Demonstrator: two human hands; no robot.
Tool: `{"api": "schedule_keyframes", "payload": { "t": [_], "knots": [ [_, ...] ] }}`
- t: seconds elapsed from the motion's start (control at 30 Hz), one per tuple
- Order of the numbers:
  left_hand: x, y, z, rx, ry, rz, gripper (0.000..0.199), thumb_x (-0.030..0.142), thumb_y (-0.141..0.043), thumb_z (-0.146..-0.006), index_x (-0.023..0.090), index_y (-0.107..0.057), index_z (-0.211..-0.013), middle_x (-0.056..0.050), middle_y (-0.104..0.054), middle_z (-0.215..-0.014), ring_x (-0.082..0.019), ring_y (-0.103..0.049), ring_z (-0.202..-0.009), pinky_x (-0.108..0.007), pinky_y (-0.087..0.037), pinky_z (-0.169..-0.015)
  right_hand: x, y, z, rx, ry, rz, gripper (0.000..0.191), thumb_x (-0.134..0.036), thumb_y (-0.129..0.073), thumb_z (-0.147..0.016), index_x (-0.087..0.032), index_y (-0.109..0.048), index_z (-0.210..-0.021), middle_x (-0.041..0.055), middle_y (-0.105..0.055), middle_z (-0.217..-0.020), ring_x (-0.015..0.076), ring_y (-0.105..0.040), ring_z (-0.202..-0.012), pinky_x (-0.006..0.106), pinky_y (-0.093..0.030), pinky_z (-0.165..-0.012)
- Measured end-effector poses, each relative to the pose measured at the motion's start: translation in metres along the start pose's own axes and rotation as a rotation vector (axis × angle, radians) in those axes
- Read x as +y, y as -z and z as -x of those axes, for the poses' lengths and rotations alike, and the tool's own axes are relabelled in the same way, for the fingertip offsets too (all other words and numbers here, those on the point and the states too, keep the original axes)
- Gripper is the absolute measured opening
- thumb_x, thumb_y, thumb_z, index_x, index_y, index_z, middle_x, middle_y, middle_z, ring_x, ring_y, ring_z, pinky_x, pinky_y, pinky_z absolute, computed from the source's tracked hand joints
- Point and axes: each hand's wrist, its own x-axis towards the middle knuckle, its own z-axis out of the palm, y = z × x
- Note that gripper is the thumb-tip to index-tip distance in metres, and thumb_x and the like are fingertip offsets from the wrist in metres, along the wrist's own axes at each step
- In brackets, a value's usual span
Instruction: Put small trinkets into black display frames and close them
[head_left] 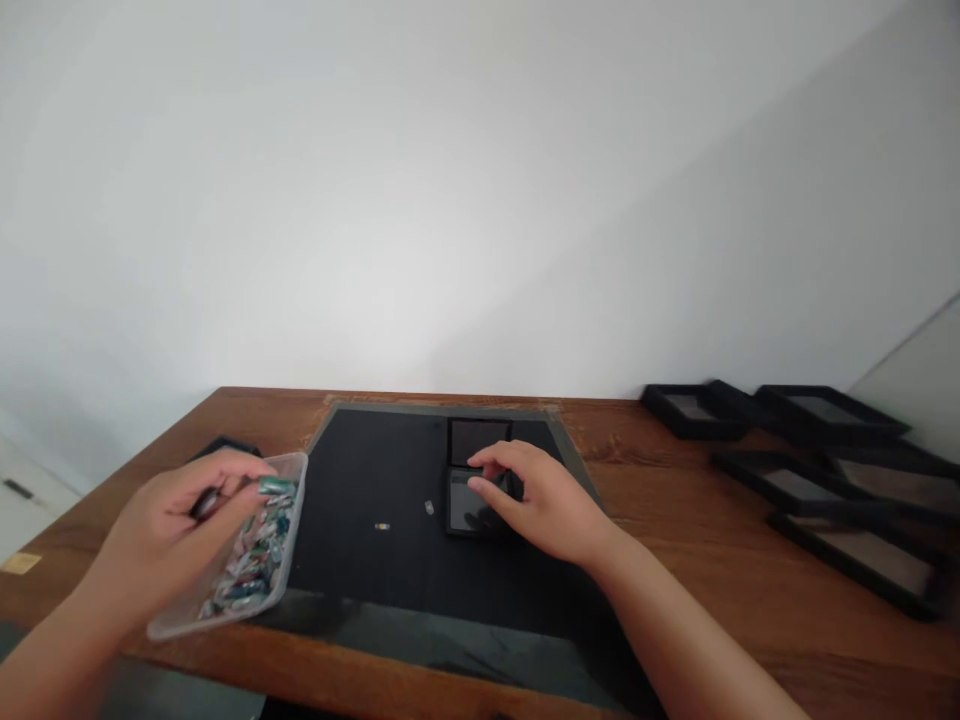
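My left hand (161, 520) is closed in a pinch over a clear plastic tub. A small shiny green polished piece (276, 486) shows at its fingertips. Many similar green, grey and pinkish pieces (251, 572) fill the tub (163, 628), which is partly hidden by that hand. My right hand (536, 500) is over a small black hinged case (459, 530) that stands with its lid up. Thumb and index finger are apart above the case's bottom half, and I see nothing between them. The hand covers the case's right side.
A black mat (360, 570) lies on the wooden table (637, 470). Two tiny pieces, one yellowish (382, 526) and one clear (429, 507), lie on it. Several black frame-like trays (806, 490) stand at the right. Behind the tub is another dark case (225, 445). A white wall (450, 200) borders the back.
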Motion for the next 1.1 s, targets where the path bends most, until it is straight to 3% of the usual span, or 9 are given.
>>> {"api": "schedule_keyframes", "payload": {
  "t": [0.1,0.2,0.37,0.5,0.7,0.87,1.0,1.1],
  "knots": [
    [0.049,-0.021,0.011,0.166,-0.078,0.206,0.027,0.049,-0.061,-0.098,0.03,-0.08,-0.093,-0.001,-0.07,-0.08,-0.019,-0.057,-0.066,-0.031,-0.049,-0.062,-0.014,0.002,0.002,0.089,0.035,-0.18,0.017,-0.037,-0.072,-0.099,-0.021,-0.078,-0.102,0.0062,-0.079,-0.092,0.0219,-0.074,-0.091,0.04,-0.057,-0.089],
    [0.097,-0.053,0.015,0.246,-0.152,0.298,0.022,0.043,-0.064,-0.098,0.029,-0.08,-0.092,0.002,-0.06,-0.068,-0.016,-0.049,-0.059,-0.029,-0.047,-0.06,-0.029,0.001,0.006,0.142,0.024,-0.507,0.022,-0.042,-0.078,-0.096,-0.02,-0.078,-0.1,0.0053,-0.078,-0.091,0.018,-0.072,-0.086,0.035,-0.057,-0.085],
    [0.14,-0.105,0.004,0.298,-0.168,0.39,0.023,0.038,-0.061,-0.102,0.023,-0.077,-0.095,0.003,-0.055,-0.066,-0.014,-0.051,-0.06,-0.027,-0.047,-0.062,-0.034,-0.007,0.01,0.041,-0.078,-0.944,0.044,-0.056,-0.092,-0.082,-0.022,-0.08,-0.106,-0.0004,-0.073,-0.082,0.0129,-0.064,-0.074,0.031,-0.053,-0.077],
    [0.146,-0.131,-0.012,0.346,-0.214,0.42,0.02,0.033,-0.061,-0.103,0.02,-0.076,-0.1,0.004,-0.052,-0.066,-0.013,-0.049,-0.06,-0.027,-0.047,-0.065,-0.029,-0.016,0.009,0.141,-0.188,-1.028,0.046,-0.063,-0.094,-0.077,-0.022,-0.083,-0.096,0.0006,-0.075,-0.085,0.0124,-0.061,-0.074,0.031,-0.053,-0.078],
    [0.136,-0.154,-0.025,0.379,-0.366,0.362,0.02,0.029,-0.06,-0.105,0.019,-0.078,-0.102,0.001,-0.069,-0.073,-0.012,-0.057,-0.06,-0.025,-0.051,-0.068,-0.028,-0.025,0.004,0.227,-0.253,-1.034,0.045,-0.059,-0.099,-0.069,-0.021,-0.078,-0.08,-0.0012,-0.071,-0.076,0.0119,-0.056,-0.069,0.03,-0.05,-0.072],
    [0.126,-0.169,-0.032,0.37,-0.462,0.306,0.022,0.03,-0.062,-0.105,0.021,-0.082,-0.101,-0.003,-0.077,-0.076,-0.014,-0.065,-0.061,-0.026,-0.055,-0.071,-0.024,-0.032,-0.001,0.319,-0.334,-1.134,0.052,-0.052,-0.106,-0.056,-0.022,-0.077,-0.086,-0.0036,-0.069,-0.075,0.01,-0.055,-0.067,0.027,-0.048,-0.068],
    [0.125,-0.177,-0.032,0.344,-0.47,0.314,0.024,0.029,-0.06,-0.106,0.02,-0.083,-0.102,-0.004,-0.077,-0.077,-0.015,-0.066,-0.063,-0.027,-0.056,-0.073,-0.018,-0.038,-0.002,0.312,-0.351,-1.153,0.051,-0.05,-0.107,-0.055,-0.022,-0.08,-0.088,-0.0037,-0.068,-0.073,0.0108,-0.055,-0.066,0.028,-0.049,-0.067],
    [0.128,-0.179,-0.03,0.306,-0.389,0.335,0.026,0.031,-0.059,-0.106,0.019,-0.083,-0.103,-0.002,-0.075,-0.073,-0.014,-0.064,-0.062,-0.025,-0.053,-0.071,-0.015,-0.041,-0.002,0.321,-0.359,-1.133,0.049,-0.049,-0.107,-0.055,-0.022,-0.08,-0.085,-0.0038,-0.067,-0.071,0.0108,-0.056,-0.065,0.029,-0.05,-0.068]
  ]
}}
